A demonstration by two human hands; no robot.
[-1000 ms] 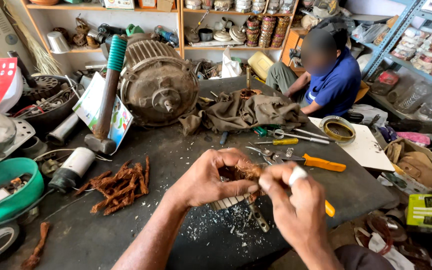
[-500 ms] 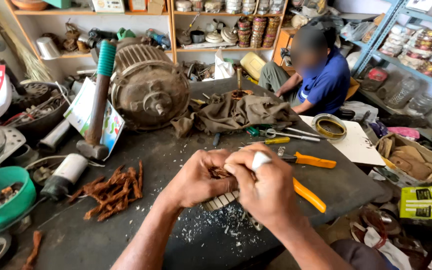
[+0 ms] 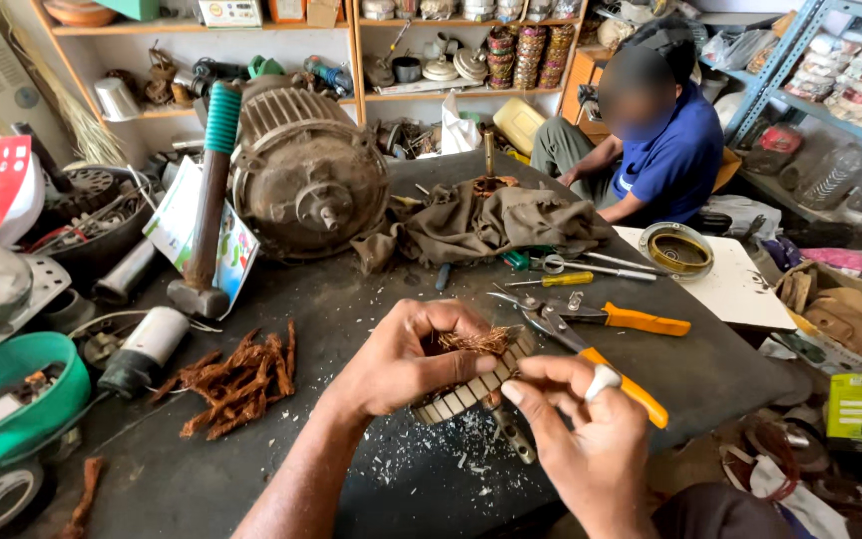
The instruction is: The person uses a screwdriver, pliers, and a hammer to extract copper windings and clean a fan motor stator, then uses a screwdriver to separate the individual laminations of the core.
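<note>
At your far left a green machine casing [image 3: 12,399] sits at the edge of the dark, grimy workbench [image 3: 351,309], with a small capacitor-like cylinder [image 3: 147,349] just beside it and a heap of rusty brown wire scraps [image 3: 236,379] a little further in. Behind these a hammer [image 3: 207,200] with a teal grip stands on its head, leaning by a big rusty electric motor [image 3: 306,180], and wooden shelves [image 3: 251,25] crowded with jars and parts line the wall. Your left hand [image 3: 401,359] is curled tight around a slotted metal core [image 3: 471,384] with a tuft of copper wire [image 3: 476,341] sticking out of its top; it lies low over the middle of the bench, above a scatter of pale chips [image 3: 471,449]. Your right hand [image 3: 581,439], with white tape on one finger, pinches the core's near end with narrow fingers. Just beyond lie orange-handled pliers [image 3: 591,329], touching the bench, and a crumpled brown rag [image 3: 501,220] behind them. Further right a round tape roll [image 3: 678,250] rests on a white board [image 3: 740,289], a person in a blue shirt [image 3: 665,160] sits behind the bench, and metal racks [image 3: 830,70] hold bagged goods.
</note>
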